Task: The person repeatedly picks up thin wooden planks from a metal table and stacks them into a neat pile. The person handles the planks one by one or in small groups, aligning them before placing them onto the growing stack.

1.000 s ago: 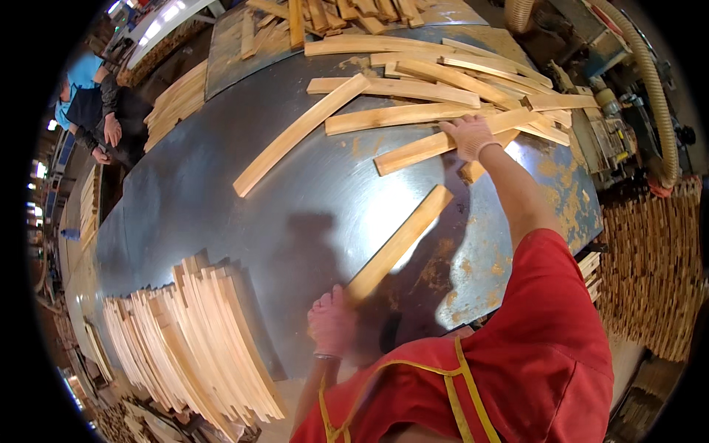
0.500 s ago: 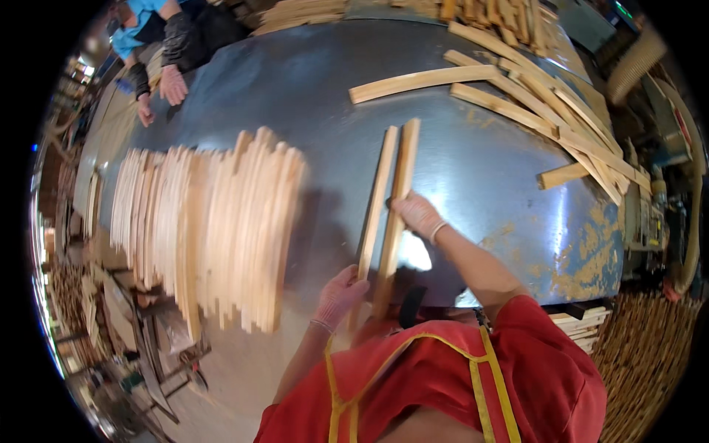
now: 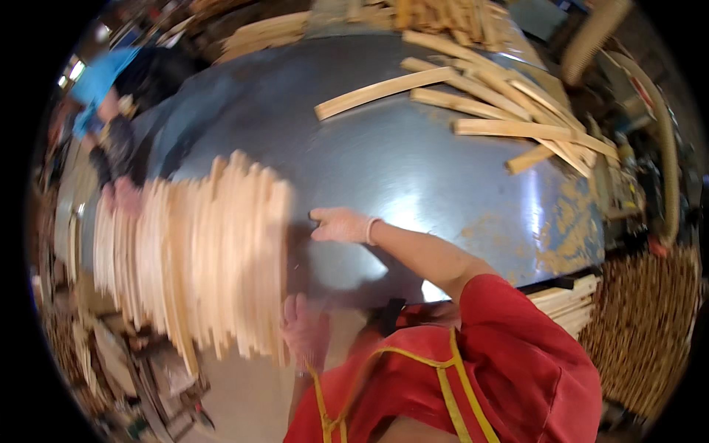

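A row of pale wooden strips (image 3: 221, 251) lies side by side at the left of the metal table, overhanging its near edge. My left hand (image 3: 305, 336), in a pale knit glove, is at the near right end of the row, fingers pointing up along the last strip; it is somewhat blurred. My right hand (image 3: 341, 225), gloved too, hovers over bare metal a little right of the row. Its thumb and fingers point left, apart, with nothing between them.
Loose wooden strips (image 3: 509, 111) lie crisscrossed at the far right of the metal table (image 3: 354, 155). Sawdust (image 3: 569, 229) covers the right corner. A co-worker's gloved hand (image 3: 124, 198) rests on the row's left end. Stacked wood (image 3: 642, 332) stands at the lower right.
The two strips I held are out of my hands; the row now reaches closer to them. Both hands have moved left. The co-worker has come down to the row's left end. The view has shifted.
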Tool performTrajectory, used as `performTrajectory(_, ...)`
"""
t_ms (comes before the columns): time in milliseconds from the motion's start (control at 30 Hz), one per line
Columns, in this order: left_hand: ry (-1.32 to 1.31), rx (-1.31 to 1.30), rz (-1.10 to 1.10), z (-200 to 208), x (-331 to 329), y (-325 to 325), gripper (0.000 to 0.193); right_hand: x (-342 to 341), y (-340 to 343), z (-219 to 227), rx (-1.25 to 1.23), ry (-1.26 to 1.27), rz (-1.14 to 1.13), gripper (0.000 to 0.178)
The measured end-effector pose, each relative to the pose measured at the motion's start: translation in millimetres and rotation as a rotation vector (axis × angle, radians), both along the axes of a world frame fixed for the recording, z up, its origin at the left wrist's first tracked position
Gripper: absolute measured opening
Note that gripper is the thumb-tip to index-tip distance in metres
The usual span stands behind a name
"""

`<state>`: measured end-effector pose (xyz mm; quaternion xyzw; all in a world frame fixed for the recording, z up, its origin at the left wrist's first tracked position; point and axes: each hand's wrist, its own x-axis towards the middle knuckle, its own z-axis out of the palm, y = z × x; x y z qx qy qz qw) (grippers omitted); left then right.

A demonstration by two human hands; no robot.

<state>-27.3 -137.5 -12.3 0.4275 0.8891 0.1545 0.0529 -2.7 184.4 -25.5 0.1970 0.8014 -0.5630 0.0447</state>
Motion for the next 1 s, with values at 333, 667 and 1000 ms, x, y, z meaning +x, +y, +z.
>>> performTrajectory(333, -0.125, -0.061, -0.319, -11.5, 30.2, 114.6, 0.077, 276.1, 319.4, 2.7, 1.266, -0.508, -0.373, 0.048)
performTrajectory(667, -0.035, -0.14, -0.52, -5.4, 71.1, 283.2, 0.082, 267.6, 271.1, 69.6, 1.006, -0.063, -0.257, 0.054)
performTrajectory(1000, -0.052, -0.475, -0.692, -30.3, 101.5, 380.6, 0.084, 429.2, 407.3, 51.5, 1.089, -0.973, -0.334, 0.057)
